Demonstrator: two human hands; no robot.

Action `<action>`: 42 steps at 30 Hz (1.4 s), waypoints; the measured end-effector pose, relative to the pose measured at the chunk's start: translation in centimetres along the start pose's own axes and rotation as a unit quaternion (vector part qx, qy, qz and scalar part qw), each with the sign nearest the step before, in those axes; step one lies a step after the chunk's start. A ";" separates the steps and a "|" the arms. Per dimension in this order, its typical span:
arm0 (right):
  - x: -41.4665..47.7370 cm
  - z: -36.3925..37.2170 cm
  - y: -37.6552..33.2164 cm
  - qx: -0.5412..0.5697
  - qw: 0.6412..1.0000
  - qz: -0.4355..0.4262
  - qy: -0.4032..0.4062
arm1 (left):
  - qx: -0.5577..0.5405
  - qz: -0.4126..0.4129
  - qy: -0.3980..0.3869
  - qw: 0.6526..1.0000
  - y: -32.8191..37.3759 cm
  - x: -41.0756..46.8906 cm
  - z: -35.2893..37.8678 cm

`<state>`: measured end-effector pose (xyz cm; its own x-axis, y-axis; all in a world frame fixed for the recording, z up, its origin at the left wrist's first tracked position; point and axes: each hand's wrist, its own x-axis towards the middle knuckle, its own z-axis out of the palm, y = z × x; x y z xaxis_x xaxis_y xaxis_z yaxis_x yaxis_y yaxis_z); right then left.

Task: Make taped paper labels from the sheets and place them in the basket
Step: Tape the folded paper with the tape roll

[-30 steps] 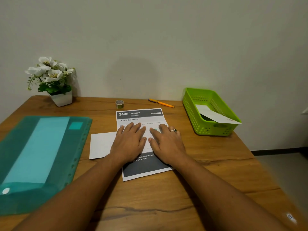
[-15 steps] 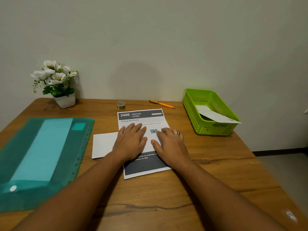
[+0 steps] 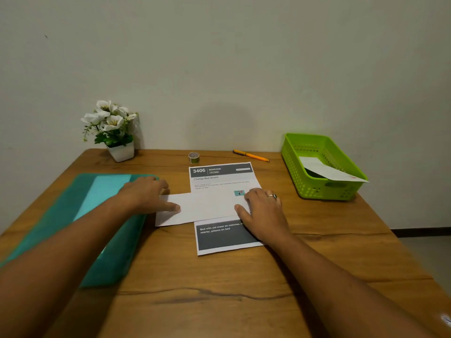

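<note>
A printed sheet (image 3: 220, 178) headed "3406 BEDROOM" lies in the middle of the table. Across it lies a folded white paper strip (image 3: 205, 207). My left hand (image 3: 146, 195) rests flat on the strip's left end, thumb on the paper. My right hand (image 3: 264, 211) presses flat on the strip's right end and the sheet. A small tape roll (image 3: 194, 157) stands behind the sheet. The green basket (image 3: 292, 164) at the right holds a folded paper label (image 3: 327, 170) that sticks out over its rim.
A teal plastic folder (image 3: 80, 215) lies at the left, partly under my left forearm. An orange pen (image 3: 251, 155) lies near the wall. A white pot of flowers (image 3: 113, 130) stands at the back left. The table's right edge drops to the floor.
My hands have slid apart along the white strip, the left one out to its left end, the right one to the right. The view has tilted down slightly.
</note>
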<state>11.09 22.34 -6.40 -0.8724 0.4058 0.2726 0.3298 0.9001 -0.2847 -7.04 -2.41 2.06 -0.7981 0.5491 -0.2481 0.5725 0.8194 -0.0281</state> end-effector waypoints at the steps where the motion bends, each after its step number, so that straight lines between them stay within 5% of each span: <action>1: 0.0 0.0 0.0 0.003 1.000 0.001 0.002 | -0.004 -0.003 -0.013 1.000 -0.3 -0.2 0.1; 8: 0.1 -0.4 0.1 0.061 0.998 0.026 -0.013 | -0.112 -0.022 -0.013 0.993 -0.3 -0.3 1.0; 12: 0.6 -1.4 1.1 0.219 0.970 0.095 -0.049 | -0.251 -0.036 0.040 0.967 0.0 -0.6 1.4; 16: 1.5 -3.2 1.6 0.399 0.899 0.165 -0.070 | -0.471 -0.032 0.120 0.873 -0.1 -1.2 1.7; 20: 2.0 -4.2 1.5 0.432 0.880 0.195 -0.045 | -0.635 0.005 0.142 0.760 0.1 -2.5 0.8; 25: 1.4 -5.2 1.8 0.490 0.855 0.170 -0.020 | -0.695 0.012 0.160 0.701 -0.2 -3.0 0.4; 32: 0.0 -7.9 2.1 0.519 0.829 0.207 0.015 | -0.630 0.021 0.101 0.770 0.3 -3.1 1.7; 42: -2.0 -11.4 6.6 0.538 0.811 0.213 0.086 | -0.609 0.063 0.150 0.776 6.0 -1.1 -1.6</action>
<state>19.12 29.24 1.69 -0.6677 0.7435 0.0370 0.0014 0.0510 -0.9987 -3.07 2.16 3.66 -0.8627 0.5013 0.0667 0.1924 0.2035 0.9600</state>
